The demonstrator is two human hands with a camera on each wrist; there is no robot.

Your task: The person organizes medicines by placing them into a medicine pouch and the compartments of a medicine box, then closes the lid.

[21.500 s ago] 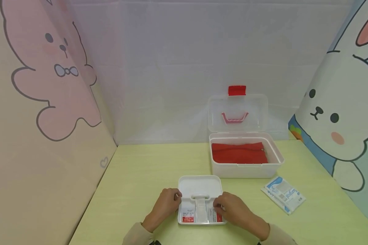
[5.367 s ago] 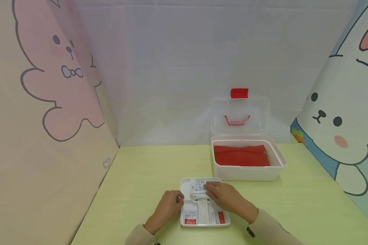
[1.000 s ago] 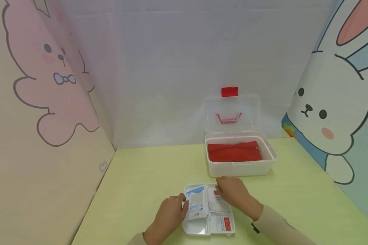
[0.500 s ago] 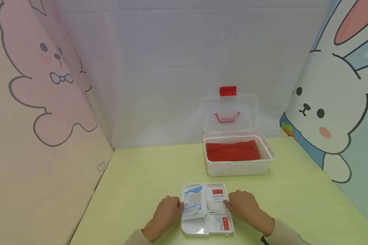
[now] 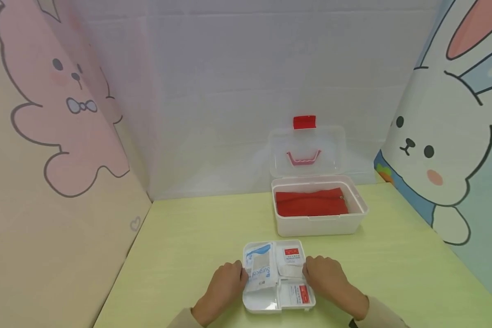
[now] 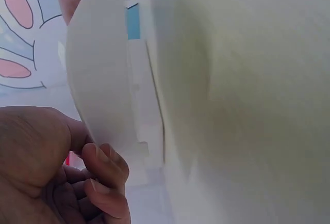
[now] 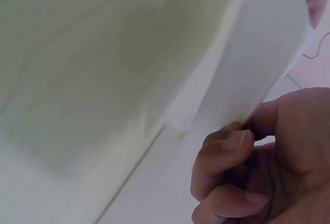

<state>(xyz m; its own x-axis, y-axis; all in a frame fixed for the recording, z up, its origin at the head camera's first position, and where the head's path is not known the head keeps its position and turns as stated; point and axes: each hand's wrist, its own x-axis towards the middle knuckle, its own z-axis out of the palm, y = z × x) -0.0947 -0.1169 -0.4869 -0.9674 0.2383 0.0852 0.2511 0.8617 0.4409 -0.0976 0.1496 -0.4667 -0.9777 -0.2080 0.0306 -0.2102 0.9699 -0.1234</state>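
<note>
A white divided tray (image 5: 261, 301) is held up by both hands just above the table, as the wrist views show. My left hand (image 5: 226, 286) grips its left edge between thumb and fingers, and my right hand (image 5: 328, 277) grips the right edge. A white-and-blue packet printed "Surgical" (image 5: 260, 269) lies in the long left compartment. To its right are a far packet with a red label (image 5: 292, 255) and a near red-and-white packet (image 5: 298, 294), each in a smaller compartment. The tray's pale outer side (image 6: 103, 74) fills part of the left wrist view.
Behind the tray stands a white box (image 5: 320, 226) with its clear lid (image 5: 332, 146) raised against the back wall. A red zip pouch (image 5: 311, 203) lies inside it. The pale yellow table (image 5: 205, 223) meets printed panels at both sides.
Since 21.5 s ago the Surgical packet has gone from table to tray, and the tray has turned. Over the last second my right hand moved from the packets to the right edge; the tray rose.
</note>
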